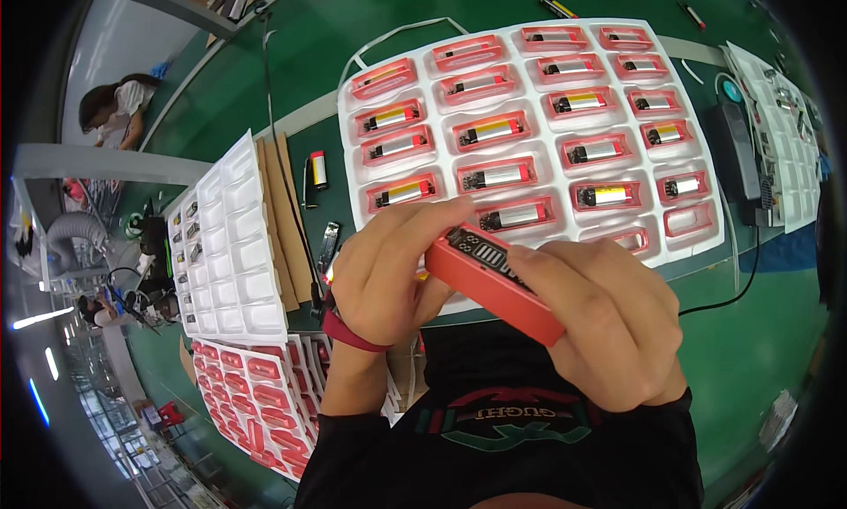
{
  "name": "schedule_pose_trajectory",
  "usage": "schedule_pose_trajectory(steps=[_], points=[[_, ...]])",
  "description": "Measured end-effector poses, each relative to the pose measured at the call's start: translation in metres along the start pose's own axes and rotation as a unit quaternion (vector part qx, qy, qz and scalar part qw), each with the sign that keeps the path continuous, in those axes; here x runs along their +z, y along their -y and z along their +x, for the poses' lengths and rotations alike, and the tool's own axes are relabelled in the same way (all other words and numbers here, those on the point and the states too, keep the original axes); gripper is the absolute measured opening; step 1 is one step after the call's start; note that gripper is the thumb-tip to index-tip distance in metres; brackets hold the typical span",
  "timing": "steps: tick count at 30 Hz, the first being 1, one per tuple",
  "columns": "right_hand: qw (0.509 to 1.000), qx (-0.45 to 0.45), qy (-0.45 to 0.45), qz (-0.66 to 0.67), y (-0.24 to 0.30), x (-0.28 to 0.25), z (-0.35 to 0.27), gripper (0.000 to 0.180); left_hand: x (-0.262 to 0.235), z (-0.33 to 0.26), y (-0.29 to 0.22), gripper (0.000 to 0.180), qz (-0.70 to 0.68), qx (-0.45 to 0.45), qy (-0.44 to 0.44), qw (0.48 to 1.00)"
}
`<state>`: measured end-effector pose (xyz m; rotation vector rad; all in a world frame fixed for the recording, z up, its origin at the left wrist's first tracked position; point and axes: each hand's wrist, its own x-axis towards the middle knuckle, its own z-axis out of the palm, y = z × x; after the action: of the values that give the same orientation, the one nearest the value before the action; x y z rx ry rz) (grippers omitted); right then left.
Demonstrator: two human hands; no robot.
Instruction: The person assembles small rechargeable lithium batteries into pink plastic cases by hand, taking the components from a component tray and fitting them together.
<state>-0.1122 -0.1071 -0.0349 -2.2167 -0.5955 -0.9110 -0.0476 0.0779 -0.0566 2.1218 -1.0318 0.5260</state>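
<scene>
A red rectangular plastic casing (494,290), with a black slotted insert along its top face, is held tilted between my two hands. My left hand (384,262) is closed on its upper left end, fingertips by the insert. Closed round the lower right end is my right hand (609,319), one fingertip resting on the black insert. Just beyond my hands lies a white moulded tray (444,152) of red casings. Most of these casings contain a silver battery cell with dark parts at one end; some cells carry a yellow strip. My hands cover part of its near row.
A white tray (243,249) with small dark parts stands at the left, above stacked trays of red casings (265,394). A black device (732,152) with a cable sits right of the main tray. Loose battery (318,169) on the green table. Another person (123,112) sits far left.
</scene>
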Motion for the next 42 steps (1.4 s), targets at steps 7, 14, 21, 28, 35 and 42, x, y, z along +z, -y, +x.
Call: schedule_pose_trajectory(steps=[7, 14, 21, 28, 35, 42], points=[[1.0, -0.002, 0.021, -0.013, -0.003, 0.0, -0.009, 0.041, 0.002, 0.001, 0.008, 0.041, -0.035, 0.036, 0.017, 0.999], [0.991, 0.092, 0.08, 0.054, -0.026, 0.007, -0.037, 0.031, 0.011, -0.005, 0.003, 0.031, 0.025, 0.033, 0.118, 0.992], [0.953, 0.132, 0.273, -0.016, -0.026, -0.019, -0.05, 0.024, 0.025, -0.017, -0.013, 0.035, -0.065, -0.019, 0.174, 0.982], [0.955, 0.09, 0.264, -0.106, -0.069, -0.035, 0.006, 0.029, 0.027, -0.038, -0.02, 0.023, 0.021, -0.057, 0.192, 0.979], [0.959, 0.12, 0.161, -0.201, -0.213, 0.038, 0.074, 0.025, 0.043, -0.037, -0.013, 0.022, 0.065, -0.045, 0.159, 0.984], [0.883, 0.336, 0.257, -0.203, -0.269, 0.096, 0.106, 0.038, 0.03, -0.039, -0.021, 0.022, 0.017, -0.09, 0.112, 0.989]])
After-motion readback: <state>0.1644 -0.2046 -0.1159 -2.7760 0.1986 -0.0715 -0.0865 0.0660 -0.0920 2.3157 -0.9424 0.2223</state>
